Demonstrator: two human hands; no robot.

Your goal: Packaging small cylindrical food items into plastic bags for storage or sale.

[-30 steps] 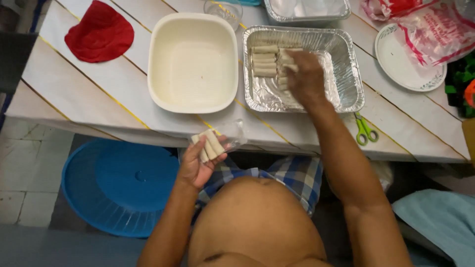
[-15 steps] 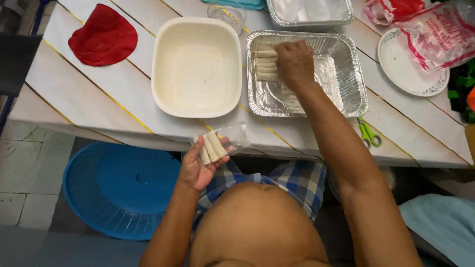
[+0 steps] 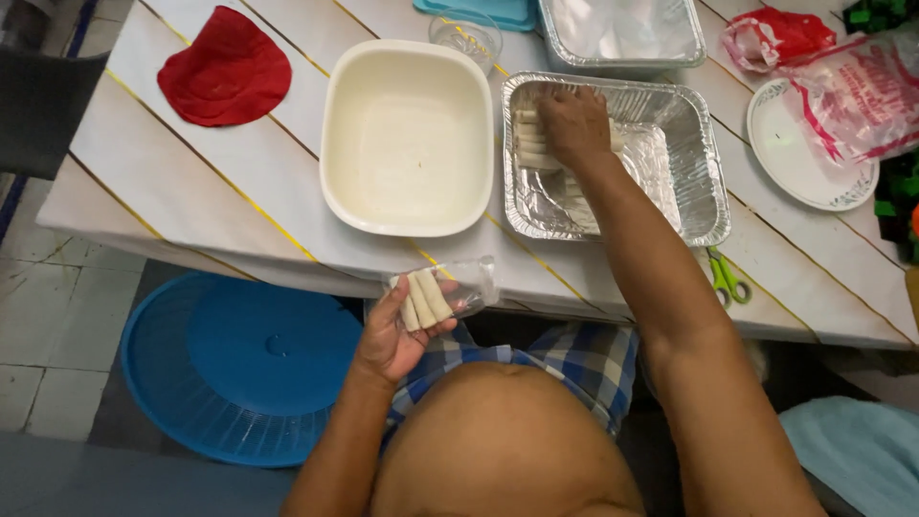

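Note:
My left hand (image 3: 391, 335) holds a clear plastic bag of pale rolls (image 3: 433, 295) just below the table's front edge. My right hand (image 3: 574, 123) reaches into a foil tray (image 3: 704, 163) and rests with fingers down on a row of pale rolls (image 3: 526, 144) stacked at the tray's far left side. It covers part of the row, and whether it grips a roll is hidden.
An empty cream square tub (image 3: 409, 136) stands left of the foil tray. A red round cloth (image 3: 226, 69) lies far left. Green scissors (image 3: 728, 278), a white plate (image 3: 802, 153), red-printed bags (image 3: 852, 86), a second foil tray (image 3: 622, 29) and a glass bowl (image 3: 465, 31) surround them. A blue basin (image 3: 239, 369) sits on the floor.
My right hand has moved from the right of the rolls leftward and farther back onto the stacked row. My left hand keeps the bag in the same place.

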